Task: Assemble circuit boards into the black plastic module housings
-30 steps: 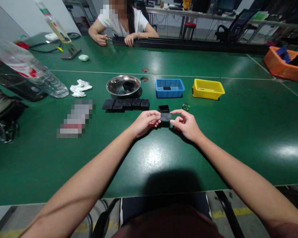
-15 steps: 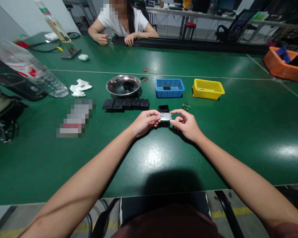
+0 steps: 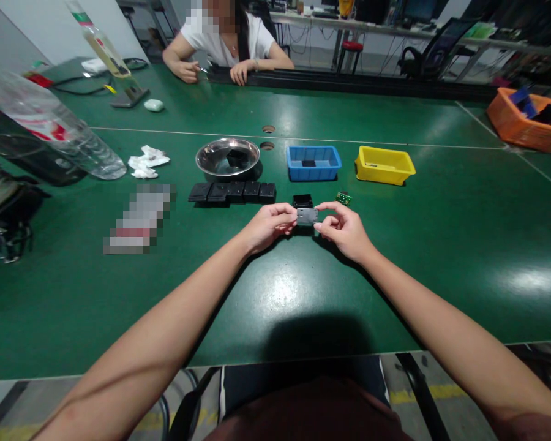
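Observation:
A small flat grey rectangular plate (image 3: pixel 307 216) is held up between my two hands, just above the green table. At its left edge, my left hand (image 3: pixel 272 225) pinches it between thumb and fingers. My right hand (image 3: pixel 342 228) has its thumb and index finger at the corners of the right edge. Right behind the plate sits an open black plastic case (image 3: pixel 302 200), its lower part hidden. Close to the right fingertips lies a small green circuit board (image 3: pixel 343 198). A row of several black cases (image 3: pixel 232 193) lies to the left of my hands.
Behind my hands stand a steel bowl (image 3: pixel 206 160) with a black piece inside, a blue bin (image 3: pixel 314 174) and a yellow bin (image 3: pixel 386 174). Crumpled tissue (image 3: pixel 147 162) and large bottles (image 3: pixel 73 138) are at left. An orange basket (image 3: pixel 517 125) stands far right. Opposite sits a person (image 3: pixel 252 46).
The plate has tilted slightly, its face turning from bright silver to darker grey. Both hands stay in nearly the same place.

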Action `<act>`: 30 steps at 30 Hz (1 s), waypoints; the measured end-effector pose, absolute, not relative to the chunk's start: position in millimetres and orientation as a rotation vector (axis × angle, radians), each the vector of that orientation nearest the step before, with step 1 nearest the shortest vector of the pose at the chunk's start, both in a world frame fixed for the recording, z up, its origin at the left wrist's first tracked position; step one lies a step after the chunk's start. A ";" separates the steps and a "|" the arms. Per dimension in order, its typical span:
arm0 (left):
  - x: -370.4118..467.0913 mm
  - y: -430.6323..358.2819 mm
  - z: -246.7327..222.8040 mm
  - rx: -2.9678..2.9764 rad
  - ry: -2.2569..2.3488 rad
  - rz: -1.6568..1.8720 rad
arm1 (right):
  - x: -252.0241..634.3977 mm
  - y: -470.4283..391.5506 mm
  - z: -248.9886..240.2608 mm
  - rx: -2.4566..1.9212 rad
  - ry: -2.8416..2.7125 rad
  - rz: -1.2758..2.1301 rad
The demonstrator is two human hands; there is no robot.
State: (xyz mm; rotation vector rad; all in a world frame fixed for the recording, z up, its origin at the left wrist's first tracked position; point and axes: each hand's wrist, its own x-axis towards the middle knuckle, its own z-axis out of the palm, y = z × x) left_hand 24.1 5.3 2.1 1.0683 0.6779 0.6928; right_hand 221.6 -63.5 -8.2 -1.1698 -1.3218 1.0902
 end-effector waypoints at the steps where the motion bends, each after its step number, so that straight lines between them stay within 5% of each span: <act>1: 24.1 5.4 2.1 1.069 0.682 0.694 | 221.6 -63.5 -8.2 -1.172 -1.323 1.090; 30: 23.2 5.5 0.8 1.108 0.682 0.690 | 222.0 -62.9 -10.5 -1.169 -1.345 1.090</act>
